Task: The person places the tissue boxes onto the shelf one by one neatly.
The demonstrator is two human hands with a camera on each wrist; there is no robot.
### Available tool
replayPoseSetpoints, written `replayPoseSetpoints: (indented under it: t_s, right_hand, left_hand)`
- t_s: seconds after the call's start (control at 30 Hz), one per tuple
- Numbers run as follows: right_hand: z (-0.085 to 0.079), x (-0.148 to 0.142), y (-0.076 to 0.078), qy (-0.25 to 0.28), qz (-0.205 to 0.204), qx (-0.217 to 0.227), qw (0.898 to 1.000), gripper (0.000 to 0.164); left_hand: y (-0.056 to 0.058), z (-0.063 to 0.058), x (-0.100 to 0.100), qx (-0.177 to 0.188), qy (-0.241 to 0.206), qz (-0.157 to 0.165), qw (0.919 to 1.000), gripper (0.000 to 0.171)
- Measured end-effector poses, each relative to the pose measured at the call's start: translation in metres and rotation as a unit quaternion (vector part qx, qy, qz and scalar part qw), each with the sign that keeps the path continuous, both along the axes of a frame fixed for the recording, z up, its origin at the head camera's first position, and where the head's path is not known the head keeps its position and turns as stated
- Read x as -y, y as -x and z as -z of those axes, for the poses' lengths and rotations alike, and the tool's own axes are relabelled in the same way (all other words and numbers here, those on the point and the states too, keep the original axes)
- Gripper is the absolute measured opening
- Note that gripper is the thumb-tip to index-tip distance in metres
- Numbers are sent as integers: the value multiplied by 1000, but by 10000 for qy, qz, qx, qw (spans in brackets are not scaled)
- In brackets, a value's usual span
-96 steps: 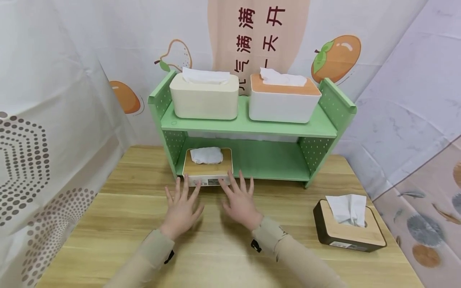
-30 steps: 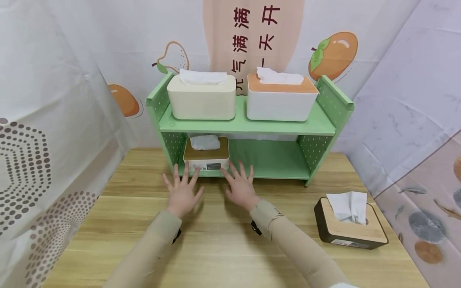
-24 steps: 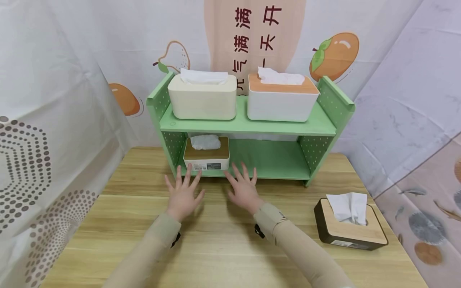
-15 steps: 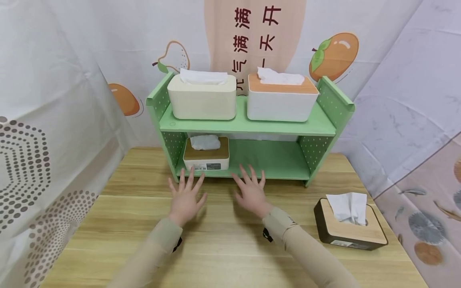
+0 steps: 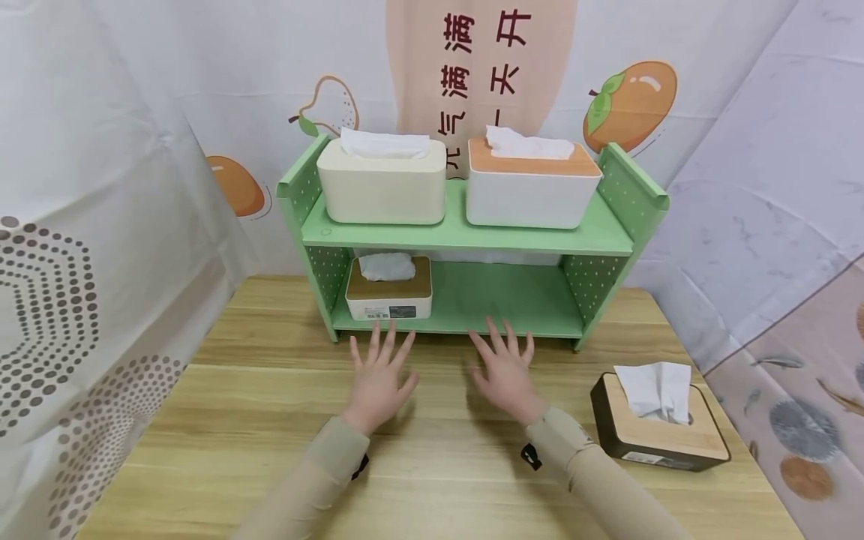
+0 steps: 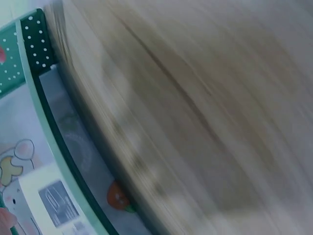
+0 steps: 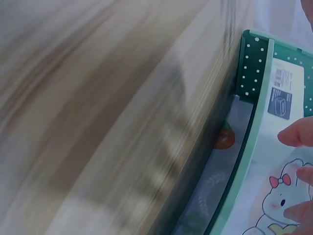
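A small white tissue box (image 5: 388, 309) with a wooden lid sits at the left end of the green shelf's (image 5: 520, 330) lower board, a label on its front. My left hand (image 5: 379, 382) is spread over the table just in front of that box, apart from it. To the right, my right hand (image 5: 506, 375) is also spread, its fingertips near the shelf's lower front edge, holding nothing. In the right wrist view, fingers (image 7: 298, 132) show at the right border, near the box's label (image 7: 280, 103). Just a fingertip (image 6: 5, 220) enters the left wrist view.
A cream tissue box (image 5: 381, 191) and a white tissue box with an orange lid (image 5: 529, 199) stand on the upper board. On the wooden table (image 5: 432, 480), at the right, lies a black tissue box with a wooden lid (image 5: 661, 435). Printed cloth (image 5: 202, 67) hangs behind.
The small tissue box has slid back from the shelf's front edge onto the lower board. Both hands have come away from it and shifted right, the right hand farther.
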State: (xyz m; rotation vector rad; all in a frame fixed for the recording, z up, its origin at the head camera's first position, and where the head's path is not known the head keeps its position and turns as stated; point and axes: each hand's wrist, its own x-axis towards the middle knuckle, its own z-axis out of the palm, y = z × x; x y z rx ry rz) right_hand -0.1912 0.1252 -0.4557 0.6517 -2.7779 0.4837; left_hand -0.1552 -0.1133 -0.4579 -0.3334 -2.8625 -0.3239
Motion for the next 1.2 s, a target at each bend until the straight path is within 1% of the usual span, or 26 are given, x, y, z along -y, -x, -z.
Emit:
replayPoseSetpoints:
  t_s: [0.13,0.2,0.33,0.47,0.6,0.73,0.9,0.97,1.07,1.2]
  right_hand:
    - [1,-10,-2,166,39,-27,9999,66]
    - [1,-17,-4,234,88,-58,9997,67]
    - [-2,-32,-8,350,182,-94,9992,67]
    - [-8,-46,-12,359,284,-54,9989,66]
    - [-14,-62,-14,271,366,15,9990,66]
    - [-19,-80,-16,274,435,-126,9986,64]
    - [-28,-109,-19,442,521,-464,9966,61]
    - [-34,-123,-21,509,574,-496,9958,61]
    - [-42,-145,-23,540,746,-460,9947,59]
    - [-51,-179,-26,531,1069,-246,9925,58]
  left_hand:
    - [0,0,-14,33,-28,67,10000,67]
    - [-1,1,-21,83,-102,140,9998,67]
    - [-2,4,-35,48,-225,289,9993,66]
    - [-4,6,-49,-31,-153,372,9992,66]
    - [-6,4,-63,92,-9,389,9992,66]
    - [-7,0,-79,215,41,463,9987,66]
    - [-8,-5,-100,197,-25,644,9977,66]
    - [-8,-6,-108,185,-82,708,9973,66]
    - [-9,-5,-118,131,-140,780,9968,68]
    - [-12,-4,-129,141,-140,850,9962,70]
